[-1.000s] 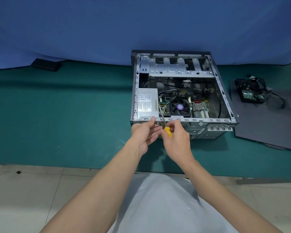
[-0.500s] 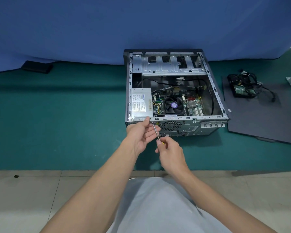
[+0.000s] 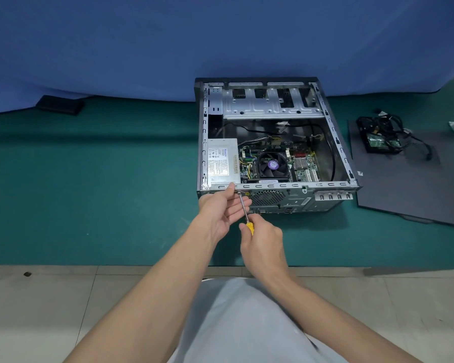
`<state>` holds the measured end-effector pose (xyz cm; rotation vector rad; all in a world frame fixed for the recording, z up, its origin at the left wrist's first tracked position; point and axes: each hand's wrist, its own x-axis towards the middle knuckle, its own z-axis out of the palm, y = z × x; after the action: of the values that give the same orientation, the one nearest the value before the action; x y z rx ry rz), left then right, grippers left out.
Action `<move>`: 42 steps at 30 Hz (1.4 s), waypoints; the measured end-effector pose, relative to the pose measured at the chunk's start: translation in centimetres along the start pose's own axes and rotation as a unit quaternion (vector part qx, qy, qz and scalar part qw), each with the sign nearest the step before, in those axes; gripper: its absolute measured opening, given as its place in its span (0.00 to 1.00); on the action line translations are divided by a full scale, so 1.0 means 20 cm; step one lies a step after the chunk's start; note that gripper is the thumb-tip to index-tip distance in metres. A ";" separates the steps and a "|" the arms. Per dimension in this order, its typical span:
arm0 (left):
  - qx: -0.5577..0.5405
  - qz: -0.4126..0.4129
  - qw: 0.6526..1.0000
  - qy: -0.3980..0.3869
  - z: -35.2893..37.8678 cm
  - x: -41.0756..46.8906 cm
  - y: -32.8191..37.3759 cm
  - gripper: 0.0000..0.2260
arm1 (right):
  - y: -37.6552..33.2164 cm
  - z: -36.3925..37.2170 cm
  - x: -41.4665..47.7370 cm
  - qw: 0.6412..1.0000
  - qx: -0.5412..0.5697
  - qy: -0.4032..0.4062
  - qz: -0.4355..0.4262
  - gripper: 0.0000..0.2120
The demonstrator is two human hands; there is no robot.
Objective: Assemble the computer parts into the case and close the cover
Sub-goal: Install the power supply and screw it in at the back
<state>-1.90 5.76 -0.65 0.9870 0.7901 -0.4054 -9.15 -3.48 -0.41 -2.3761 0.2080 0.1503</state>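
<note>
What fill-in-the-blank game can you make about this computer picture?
The right hand grips a screwdriver with a ____ handle.
The computer case is ____, so its fan shows.
The dark cover panel lies on the case's ____ side.
Missing words: yellow; open; right.

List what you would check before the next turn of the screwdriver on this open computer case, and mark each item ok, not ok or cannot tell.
1. The right hand grips the screwdriver by its yellow handle: ok.
2. Its tip is at the screw on the rear panel of the case: ok.
3. The tip is seated in the screw head: cannot tell.
4. The left hand steadies beside the shaft: ok.
5. The power supply sits in its corner: ok.
6. The drive with cables is installed: not ok; it lies outside on the cover.
</note>
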 end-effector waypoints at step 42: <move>0.073 0.005 0.997 0.007 0.00 0.02 -0.02 0.02 | 0.03 0.05 0.01 0.797 0.515 -0.095 0.300 0.11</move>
<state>-1.87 5.54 -1.05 1.1306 0.7771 -0.4534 -9.21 -3.21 -1.58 -1.1291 0.7350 0.4432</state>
